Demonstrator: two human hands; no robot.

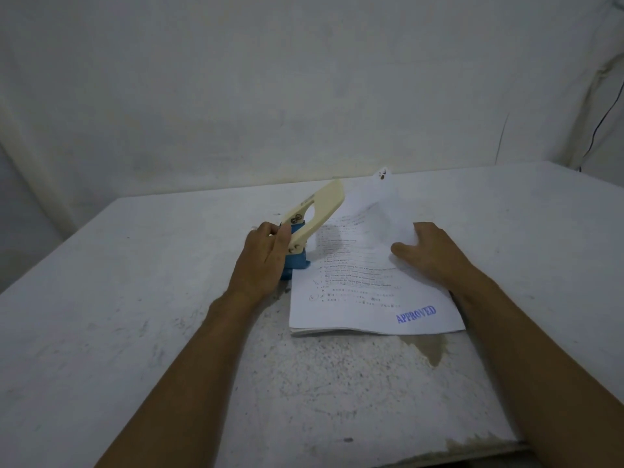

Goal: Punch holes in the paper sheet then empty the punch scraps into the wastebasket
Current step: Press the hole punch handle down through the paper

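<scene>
A hole punch (312, 217) with a blue base and a raised cream lever stands on the table at the left edge of the paper. My left hand (265, 256) grips its base and lower lever. A thin stack of printed paper sheets (364, 292), stamped APPROVED in blue at the near right corner, lies beside the punch. The top sheet is lifted and curls upward at its far end. My right hand (429, 253) holds that lifted sheet at its right side, fingers curled on it. No wastebasket is in view.
The worn white table (135, 315) runs to a pale wall behind. A brown stain (432, 349) marks the surface just in front of the paper. A dark cable (604, 119) hangs down the wall at the far right.
</scene>
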